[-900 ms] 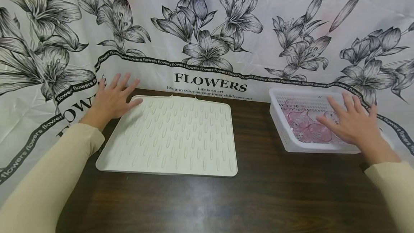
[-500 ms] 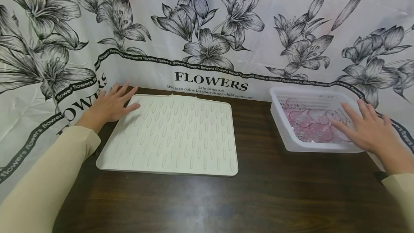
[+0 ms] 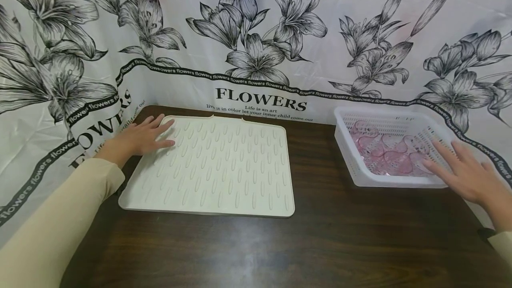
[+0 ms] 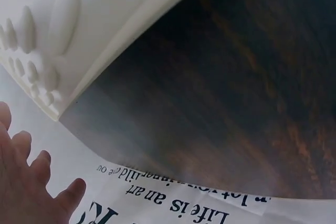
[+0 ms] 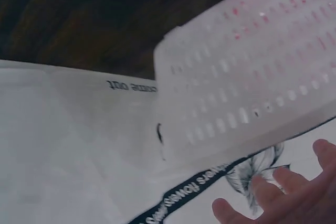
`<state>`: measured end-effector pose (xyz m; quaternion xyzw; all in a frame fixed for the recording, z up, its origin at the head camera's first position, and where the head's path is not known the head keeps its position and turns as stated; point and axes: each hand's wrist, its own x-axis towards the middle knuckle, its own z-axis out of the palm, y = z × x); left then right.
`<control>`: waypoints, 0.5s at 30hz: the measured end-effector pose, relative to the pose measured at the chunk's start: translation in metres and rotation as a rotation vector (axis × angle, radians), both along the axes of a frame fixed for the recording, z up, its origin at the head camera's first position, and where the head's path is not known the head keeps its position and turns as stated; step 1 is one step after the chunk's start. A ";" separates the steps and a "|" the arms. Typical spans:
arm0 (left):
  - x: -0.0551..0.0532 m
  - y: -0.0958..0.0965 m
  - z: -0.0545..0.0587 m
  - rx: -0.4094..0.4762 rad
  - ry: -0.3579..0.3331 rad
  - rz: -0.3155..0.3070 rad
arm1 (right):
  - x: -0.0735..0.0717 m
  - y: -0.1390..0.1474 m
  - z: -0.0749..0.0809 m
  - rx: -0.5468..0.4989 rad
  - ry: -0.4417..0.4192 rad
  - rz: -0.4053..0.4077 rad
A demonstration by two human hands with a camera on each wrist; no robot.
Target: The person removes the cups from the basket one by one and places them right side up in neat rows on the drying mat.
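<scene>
My left hand (image 3: 140,140), fingers spread, is over the far left corner of a cream ribbed mat (image 3: 224,168); whether it touches is hard to tell. The left wrist view shows that hand (image 4: 34,182) with nothing in it, beside the mat's corner (image 4: 110,9). My right hand (image 3: 470,174) has straight, parted fingers above the near right corner of a white perforated plastic basket (image 3: 348,159). Inside the basket lie several clear pink rounded pieces (image 3: 396,161); their exact kind is unclear. The right wrist view shows the hand (image 5: 283,198) holding nothing, close to the basket's slotted wall (image 5: 220,93).
A dark wooden table (image 3: 256,252) carries the mat on the left and the basket on the right. Behind and beside it hangs a white cloth (image 3: 172,21) printed with black flowers and lettering.
My right hand has drawn back to the right, off the basket's middle toward its near right corner. My left hand has come down and slightly nearer, from above the mat's far corner.
</scene>
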<state>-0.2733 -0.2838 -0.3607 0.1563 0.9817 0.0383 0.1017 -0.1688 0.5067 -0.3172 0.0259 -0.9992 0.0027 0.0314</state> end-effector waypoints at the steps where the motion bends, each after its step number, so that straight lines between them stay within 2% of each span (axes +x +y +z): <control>1: 0.000 -0.001 -0.001 -0.002 -0.005 -0.002 | 0.001 0.002 -0.001 -0.004 -0.006 0.002; 8: 0.001 0.001 -0.004 -0.008 -0.067 0.005 | 0.008 0.013 -0.010 -0.022 -0.049 0.015; 15: 0.002 -0.002 -0.012 -0.017 -0.082 0.018 | 0.014 0.019 -0.019 -0.092 -0.084 0.028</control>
